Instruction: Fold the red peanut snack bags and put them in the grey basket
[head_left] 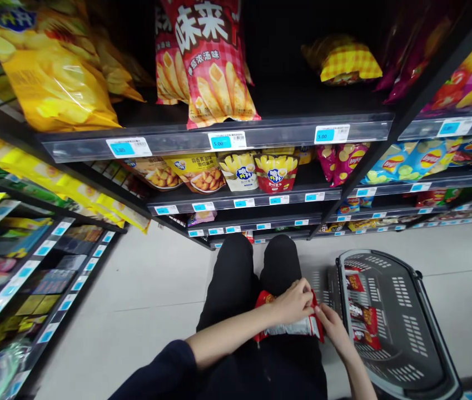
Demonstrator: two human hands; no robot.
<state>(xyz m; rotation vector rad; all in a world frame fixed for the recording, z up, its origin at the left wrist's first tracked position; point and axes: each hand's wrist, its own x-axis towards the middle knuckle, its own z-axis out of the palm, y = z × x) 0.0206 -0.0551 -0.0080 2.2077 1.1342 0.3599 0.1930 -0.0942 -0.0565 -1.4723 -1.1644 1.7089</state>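
Observation:
A red and silver snack bag (289, 326) lies across my lap, on the black trousers (236, 272). My left hand (296, 301) rests over it, with its fingers closed at the bag's right end. At that same end my right hand (332, 322) pinches the red edge between thumb and finger. Part of the bag is hidden under my left hand and forearm. To the right, a grey shopping basket (402, 294) stands on the floor, and several small red snack packets (363, 319) lie inside it.
In front rises a black shelf (261, 122) with price tags. On it stand a yellow chip bag (60, 72), a red chip bag (217, 66) and a yellow checked bag (348, 61). Lower shelves hold several pouches (277, 171). Another shelf unit (31, 266) runs along the left.

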